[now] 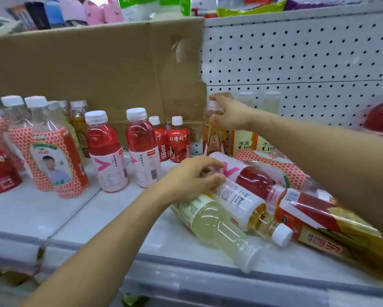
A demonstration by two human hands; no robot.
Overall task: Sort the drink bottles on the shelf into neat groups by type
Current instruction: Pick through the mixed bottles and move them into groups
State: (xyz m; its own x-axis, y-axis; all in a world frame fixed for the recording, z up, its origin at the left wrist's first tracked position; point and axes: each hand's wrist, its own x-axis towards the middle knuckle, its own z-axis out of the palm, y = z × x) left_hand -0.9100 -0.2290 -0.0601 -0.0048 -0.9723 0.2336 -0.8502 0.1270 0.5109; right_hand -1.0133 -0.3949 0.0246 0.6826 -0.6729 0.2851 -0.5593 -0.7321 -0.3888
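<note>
My right hand (229,113) grips the neck of an upright orange energy-drink bottle (213,138) at the back of the white shelf (119,218), beside two pale C100 bottles (243,142). My left hand (192,178) curls over a pink-labelled red drink bottle (241,173) lying in a heap of toppled bottles. That heap also holds a pale yellow bottle (217,227), an amber tea bottle (252,209) and a large orange-red bottle (332,224). Two upright red drink bottles (106,149) and two small red juice bottles (178,140) stand to the left.
Several honeycomb-labelled bottles (51,151) stand in a row at far left. A cardboard sheet (93,72) lines the shelf back on the left, and white pegboard (296,58) on the right. Packaged goods sit on the shelf above. The shelf's front edge (186,269) runs below the heap.
</note>
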